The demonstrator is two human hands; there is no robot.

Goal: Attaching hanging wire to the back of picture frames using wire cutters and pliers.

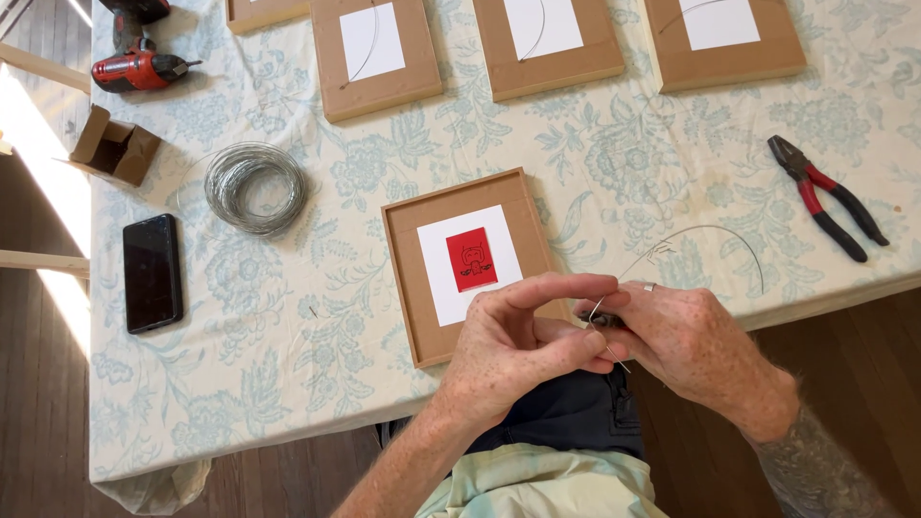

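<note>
My left hand (pixel 523 341) and my right hand (pixel 696 350) meet over the table's near edge, both pinching one end of a thin wire (pixel 715 235). The wire arcs up and to the right from my fingers, over the cloth. A small dark object shows between my fingertips; I cannot tell what it is. Just beyond my left hand lies a brown picture frame (pixel 413 288), face down, with a white sheet and a small red card (pixel 471 259) on its back.
A wire coil (pixel 256 187), a black phone (pixel 152 272), a small open cardboard box (pixel 113 146) and a red drill (pixel 134 67) lie at the left. Red-handled pliers (pixel 830 197) lie at the right. Several more brown frames (pixel 376 58) line the far side of the floral tablecloth (pixel 288 326).
</note>
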